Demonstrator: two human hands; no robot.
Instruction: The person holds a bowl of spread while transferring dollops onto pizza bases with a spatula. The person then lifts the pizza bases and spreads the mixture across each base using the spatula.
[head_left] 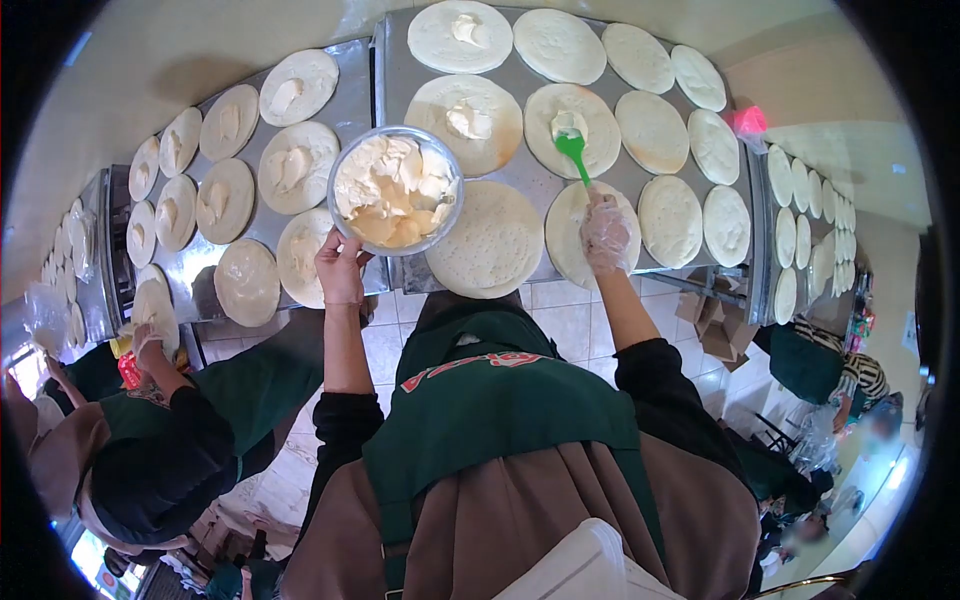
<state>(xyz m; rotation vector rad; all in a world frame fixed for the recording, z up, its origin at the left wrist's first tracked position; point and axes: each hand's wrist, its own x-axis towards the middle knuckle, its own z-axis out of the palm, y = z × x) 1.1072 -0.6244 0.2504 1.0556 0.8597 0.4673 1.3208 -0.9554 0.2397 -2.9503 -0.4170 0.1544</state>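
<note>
My left hand (342,266) grips the near rim of a clear bowl (455,214) that holds a pale, creamy spread (392,185). My right hand (606,232), in a clear plastic glove, is closed around the handle of a green spatula (570,146). The spatula's head touches a dollop of spread on a round flatbread base (590,165) in the middle row. Left of it, another base (425,108) bears a dollop, as does one (437,38) in the far row. A plain base (484,240) lies just right of the bowl.
Metal tables (392,60) carry rows of round bases; those on the left table (350,85) have dollops. A co-worker in a green apron (250,385) stands at my left. A cardboard box (722,328) sits below the table at right, and a pink item (750,121) lies beyond it.
</note>
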